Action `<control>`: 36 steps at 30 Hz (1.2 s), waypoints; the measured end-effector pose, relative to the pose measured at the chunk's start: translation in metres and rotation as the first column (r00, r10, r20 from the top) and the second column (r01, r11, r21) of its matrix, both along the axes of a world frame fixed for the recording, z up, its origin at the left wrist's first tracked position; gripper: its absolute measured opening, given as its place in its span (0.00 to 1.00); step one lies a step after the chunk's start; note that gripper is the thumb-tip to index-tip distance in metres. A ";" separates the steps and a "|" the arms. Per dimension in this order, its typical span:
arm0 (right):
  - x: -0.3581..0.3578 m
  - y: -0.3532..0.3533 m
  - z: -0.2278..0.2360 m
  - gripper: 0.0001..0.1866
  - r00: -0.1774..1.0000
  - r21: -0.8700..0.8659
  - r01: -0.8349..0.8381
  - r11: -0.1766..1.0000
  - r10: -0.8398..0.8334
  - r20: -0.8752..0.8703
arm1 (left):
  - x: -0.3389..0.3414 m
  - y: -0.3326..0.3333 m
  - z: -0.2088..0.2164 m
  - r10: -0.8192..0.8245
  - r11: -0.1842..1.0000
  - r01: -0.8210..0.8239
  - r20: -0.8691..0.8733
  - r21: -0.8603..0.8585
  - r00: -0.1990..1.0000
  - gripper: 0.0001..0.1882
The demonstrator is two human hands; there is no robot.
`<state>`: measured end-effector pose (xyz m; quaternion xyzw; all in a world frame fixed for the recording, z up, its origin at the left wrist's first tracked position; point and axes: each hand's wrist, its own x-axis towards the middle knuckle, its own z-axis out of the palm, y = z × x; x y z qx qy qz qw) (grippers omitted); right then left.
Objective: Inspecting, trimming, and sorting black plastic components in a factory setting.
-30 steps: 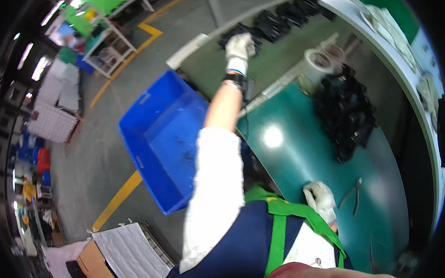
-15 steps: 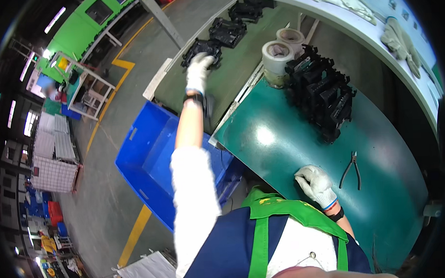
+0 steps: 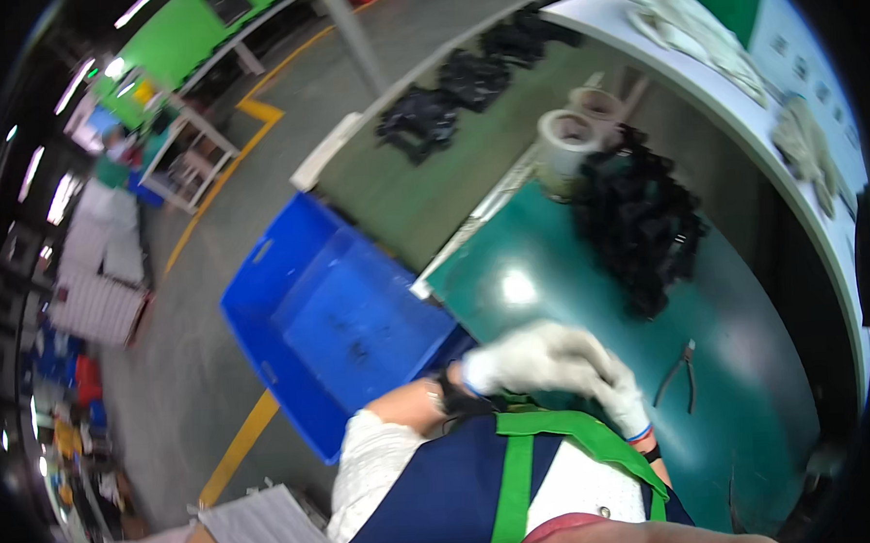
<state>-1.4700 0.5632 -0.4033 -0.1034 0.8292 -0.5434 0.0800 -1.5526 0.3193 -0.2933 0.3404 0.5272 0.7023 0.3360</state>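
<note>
Both hands wear white knit gloves and meet in front of my body, over the near edge of the green tabletop (image 3: pixel 740 355). My left hand (image 3: pixel 526 362) reaches across from the left, its fingers at my right hand (image 3: pixel 619 396). Motion smears the fingers of both, and whether anything lies between them cannot be made out. Nearest to them on the table is a pair of cutting pliers (image 3: pixel 677 377) with dark handles, lying apart from the right hand. Farther up stands a heap of black plastic parts (image 3: pixel 641 219).
A green conveyor belt (image 3: pixel 373 192) carries several black plastic parts (image 3: pixel 417 122) along its far side. Tape rolls (image 3: pixel 565 144) stand at the table's back corner. A blue bin (image 3: pixel 350 324) sits left of the table. Cloth gloves (image 3: pixel 806 148) lie on a white shelf (image 3: pixel 728 94).
My left hand has come back from the nearest black part on the conveyor to my right hand. That part stays on the belt. The whole view has shifted slightly.
</note>
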 end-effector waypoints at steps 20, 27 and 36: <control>-0.053 -0.110 0.059 0.17 0.593 -0.575 -0.528 0.626 0.756 0.278 | -0.114 -0.129 0.053 0.806 0.587 -0.786 -0.051 0.191 0.590 0.17; -0.119 -0.144 0.024 0.16 0.853 -0.777 0.148 0.612 0.318 0.413 | -0.157 -0.162 -0.039 0.715 0.085 -0.996 0.694 0.025 0.078 0.18; -0.088 -0.104 0.037 0.15 0.620 -0.428 -0.609 0.668 0.737 0.269 | -0.120 -0.206 -0.056 0.825 0.531 -0.847 0.229 -0.005 0.516 0.21</control>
